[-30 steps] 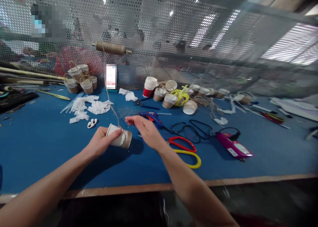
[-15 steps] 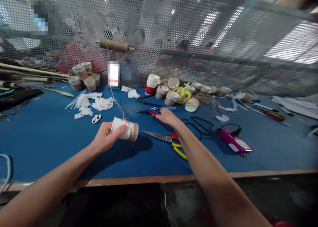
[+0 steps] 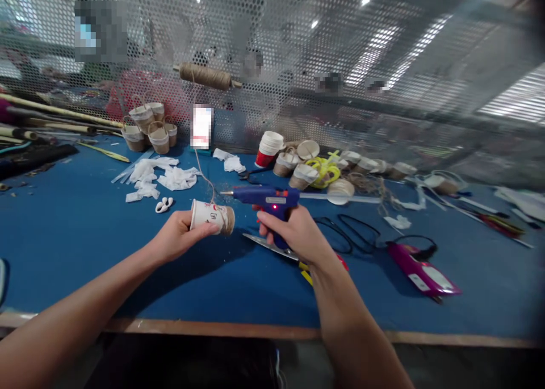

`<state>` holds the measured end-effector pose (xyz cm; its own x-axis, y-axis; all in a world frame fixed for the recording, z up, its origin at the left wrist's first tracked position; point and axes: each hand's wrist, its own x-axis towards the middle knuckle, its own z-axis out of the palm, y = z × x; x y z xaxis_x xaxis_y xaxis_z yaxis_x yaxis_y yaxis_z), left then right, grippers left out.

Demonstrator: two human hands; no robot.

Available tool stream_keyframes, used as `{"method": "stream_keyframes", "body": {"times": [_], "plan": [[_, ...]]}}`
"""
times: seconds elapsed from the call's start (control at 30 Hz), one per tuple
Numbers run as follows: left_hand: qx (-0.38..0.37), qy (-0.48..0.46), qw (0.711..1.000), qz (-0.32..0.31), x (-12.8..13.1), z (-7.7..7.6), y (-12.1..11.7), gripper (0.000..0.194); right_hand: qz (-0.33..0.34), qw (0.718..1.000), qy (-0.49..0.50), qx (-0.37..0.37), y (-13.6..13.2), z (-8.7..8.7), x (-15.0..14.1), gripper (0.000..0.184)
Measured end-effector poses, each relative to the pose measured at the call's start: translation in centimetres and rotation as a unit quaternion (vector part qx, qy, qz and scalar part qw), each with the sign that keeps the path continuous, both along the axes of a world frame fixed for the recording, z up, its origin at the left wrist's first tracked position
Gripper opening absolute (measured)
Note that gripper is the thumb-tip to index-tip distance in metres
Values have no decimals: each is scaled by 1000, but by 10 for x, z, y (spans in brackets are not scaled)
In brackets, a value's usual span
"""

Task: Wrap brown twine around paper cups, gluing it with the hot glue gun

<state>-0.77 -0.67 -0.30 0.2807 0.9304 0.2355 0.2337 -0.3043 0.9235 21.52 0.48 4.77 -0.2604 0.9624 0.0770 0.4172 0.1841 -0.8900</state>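
Observation:
My left hand (image 3: 181,235) is closed around a white paper cup (image 3: 204,216) lying on its side in the air. Brown twine wraps the cup's right-hand end, and a strand (image 3: 204,176) runs from it up to a twine spool (image 3: 206,76) on the mesh. In my right hand (image 3: 296,230) is a blue hot glue gun (image 3: 266,196), raised off the table with a red light lit. Its nozzle points left, just above the cup and apart from it. A clear glue stick (image 3: 357,199) sticks out of its back. Scissors (image 3: 276,249) lie below, partly hidden by my right hand and forearm.
Twine-wrapped cups (image 3: 158,139) stand at the back left, more (image 3: 304,175) at the back right beside stacked cups (image 3: 269,149). White scraps (image 3: 176,178) lie behind my left hand. A purple power strip (image 3: 423,270) sits right, near a black cord (image 3: 353,235). A phone (image 3: 201,126) leans on the mesh.
My right hand has lifted the glue gun off the table and brought it nearer, its nozzle now over the cup. The left hand keeps its hold, the cup turned slightly. The view has shifted a little.

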Motion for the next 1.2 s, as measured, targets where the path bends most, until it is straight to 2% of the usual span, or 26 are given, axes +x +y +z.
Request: {"method": "stream_keyframes", "body": {"times": [0.13,0.23,0.43,0.6,0.73,1.0,1.2], "plan": [[4,12,1000,0,-1,-3,4,23,-26,998,-65,5,-13,0,1,28],[7,12,1000,-2,-1,-3,5,22,-52,991,-121,36,-20,4,0,29],[43,38,998,-4,-2,-1,5,22,-41,977,-177,111,-25,8,-2,23],[77,46,996,-16,-2,1,4,21,-38,971,-188,145,-24,7,-3,12],[89,51,995,-13,-2,2,4,18,-27,968,-195,156,-23,7,-2,13],[83,60,995,-9,-2,1,4,18,-34,966,-210,150,-27,8,-2,12],[79,66,995,5,-3,-2,6,21,-9,964,-216,155,-27,9,0,11]]}}
